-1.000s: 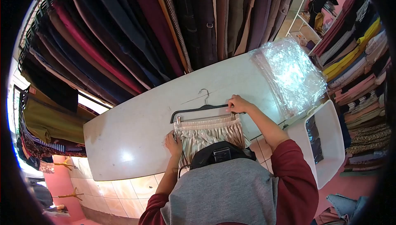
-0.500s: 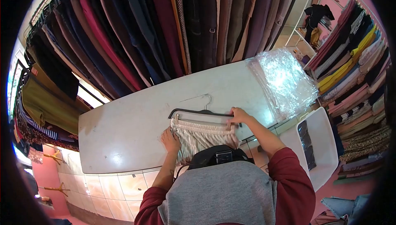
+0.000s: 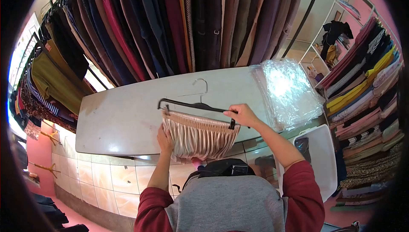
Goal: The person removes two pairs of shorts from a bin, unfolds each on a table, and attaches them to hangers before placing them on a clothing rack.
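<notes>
The hanger (image 3: 196,105) and clipped skirt (image 3: 198,136) have risen off the surface (image 3: 123,117) since before. The right hand (image 3: 242,115) is closed on the hanger's right end; the left hand (image 3: 164,140) grips the skirt's left edge.

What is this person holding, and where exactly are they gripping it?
The right hand grips the black hanger at its right end, by the clip. The left hand holds the pleated beige skirt at its left edge.
</notes>
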Demonstrator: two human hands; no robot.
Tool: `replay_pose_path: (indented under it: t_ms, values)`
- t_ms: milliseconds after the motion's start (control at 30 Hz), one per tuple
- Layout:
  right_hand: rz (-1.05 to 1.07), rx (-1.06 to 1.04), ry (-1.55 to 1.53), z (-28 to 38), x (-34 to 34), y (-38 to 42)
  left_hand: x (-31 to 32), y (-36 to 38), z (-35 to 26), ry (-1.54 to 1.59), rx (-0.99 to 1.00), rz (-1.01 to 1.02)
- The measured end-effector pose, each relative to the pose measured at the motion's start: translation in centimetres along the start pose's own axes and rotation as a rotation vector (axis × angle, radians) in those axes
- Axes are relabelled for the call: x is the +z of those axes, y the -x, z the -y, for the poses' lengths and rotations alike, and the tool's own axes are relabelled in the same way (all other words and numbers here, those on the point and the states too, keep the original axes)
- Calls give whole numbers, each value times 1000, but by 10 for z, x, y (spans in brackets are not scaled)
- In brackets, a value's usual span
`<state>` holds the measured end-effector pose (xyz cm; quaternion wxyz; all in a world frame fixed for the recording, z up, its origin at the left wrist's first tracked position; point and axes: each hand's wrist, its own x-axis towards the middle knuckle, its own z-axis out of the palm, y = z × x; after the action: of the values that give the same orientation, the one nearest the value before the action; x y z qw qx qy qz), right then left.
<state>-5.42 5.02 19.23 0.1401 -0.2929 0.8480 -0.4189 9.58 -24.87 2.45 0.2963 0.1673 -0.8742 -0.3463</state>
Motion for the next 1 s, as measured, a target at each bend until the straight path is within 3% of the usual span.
replay_pose_path:
  t_ms: [33,67,167,367,467,533,667,733,767,833,867,933,1000]
  values:
    - [-30,-44,-29,13,-9,3,-6,6,-8,123,-7,-171]
    - [-52,-86,-37,29,-20,5,-17,14,-20,184,-115,-161]
    - [-113,-181,-91,76,-54,10,-18,54,-28,315,-76,-317]
    - [-283,-468,-141,159,-127,15,15,119,-28,426,-118,-197]
    - [-384,-551,-120,189,-160,18,36,123,-50,177,-117,-159]
    - [-445,-646,-163,205,-175,15,48,115,-79,-27,-164,12]
    - [-315,-437,-408,247,-202,57,82,101,-151,-132,-175,-11]
    - [362,-534,-78,251,-241,74,105,97,-160,-337,-304,16]
    - [362,-546,-72,248,-231,74,110,94,-161,-335,-301,3]
    - [-581,-572,-272,232,-197,79,116,91,-161,-418,-611,111]
    - [-610,-521,-251,223,-204,88,117,87,-165,-501,-712,63]
    - [-676,-458,-218,202,-223,107,98,96,-160,-409,-711,35]
    - [-718,-406,-239,177,-234,125,120,121,-110,-235,-670,-405]
